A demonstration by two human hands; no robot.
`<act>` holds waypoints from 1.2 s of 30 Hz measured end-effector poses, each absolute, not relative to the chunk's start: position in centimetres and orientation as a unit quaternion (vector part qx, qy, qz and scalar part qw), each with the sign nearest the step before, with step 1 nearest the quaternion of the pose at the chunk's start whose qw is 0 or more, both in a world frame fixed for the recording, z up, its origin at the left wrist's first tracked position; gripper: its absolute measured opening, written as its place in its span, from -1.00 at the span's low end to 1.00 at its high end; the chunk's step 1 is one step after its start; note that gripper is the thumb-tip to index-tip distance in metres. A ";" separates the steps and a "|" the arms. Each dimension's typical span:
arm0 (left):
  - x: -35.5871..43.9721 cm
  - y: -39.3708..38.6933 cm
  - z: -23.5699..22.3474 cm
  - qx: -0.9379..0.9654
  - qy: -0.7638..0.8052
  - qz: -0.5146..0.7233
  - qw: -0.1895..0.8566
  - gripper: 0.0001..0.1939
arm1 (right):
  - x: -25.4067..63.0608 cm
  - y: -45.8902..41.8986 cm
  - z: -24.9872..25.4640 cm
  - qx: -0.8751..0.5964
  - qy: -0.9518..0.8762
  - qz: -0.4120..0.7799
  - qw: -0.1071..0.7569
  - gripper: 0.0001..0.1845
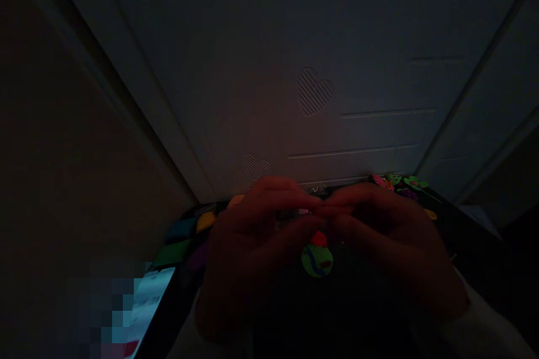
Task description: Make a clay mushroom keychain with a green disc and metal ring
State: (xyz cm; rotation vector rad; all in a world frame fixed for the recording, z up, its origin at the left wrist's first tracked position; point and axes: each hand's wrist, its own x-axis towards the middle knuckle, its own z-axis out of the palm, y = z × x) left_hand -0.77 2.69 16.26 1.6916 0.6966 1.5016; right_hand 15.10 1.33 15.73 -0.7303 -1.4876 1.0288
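Observation:
In the dim head view my left hand (256, 241) and my right hand (387, 241) meet at the fingertips above the dark table. Both are closed in a pinch, thumb against fingers. Whatever they pinch, if anything, is hidden by the fingers and the poor light. Just below the fingertips lies a round green clay-like piece (310, 270) with a blue wavy strip and a dark red patch on it. A bright red lump (319, 239) sits at its upper edge, partly covered by my left thumb.
Blue (180, 230), green (172, 253) and yellow (206, 221) blocks or packets lie at the left. A lit screen (151, 305) stands at the lower left. Colourful flower-like pieces (415, 182) lie at the back right, before a pale panel (252, 67) with heart shapes.

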 end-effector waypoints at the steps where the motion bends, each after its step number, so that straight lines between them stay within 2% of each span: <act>1: -0.8 2.7 16.3 0.662 0.274 0.588 0.376 -0.85 | 15.1 1.3 15.7 -0.315 -0.640 0.420 0.562 -0.84; 9: -0.5 2.6 16.2 0.607 0.300 0.554 0.485 -0.84 | 15.6 1.3 15.4 -0.374 -0.723 0.175 0.554 -0.76; 14: -0.2 2.7 15.8 0.555 0.292 0.539 0.562 -0.88 | 15.6 1.7 15.4 -0.381 -0.705 0.168 0.574 -0.80; 20: -0.2 2.8 15.8 0.555 0.298 0.506 0.589 -0.86 | 15.8 1.8 15.6 -0.376 -0.726 0.146 0.557 -0.81; 29: -0.1 3.2 15.5 0.537 0.311 0.495 0.609 -0.90 | 15.8 2.2 15.3 -0.358 -0.764 0.025 0.537 -0.73; 36: 0.8 2.9 15.9 0.437 0.251 0.518 0.691 -0.88 | 15.4 2.7 15.0 -0.348 -0.768 -0.135 0.519 -0.58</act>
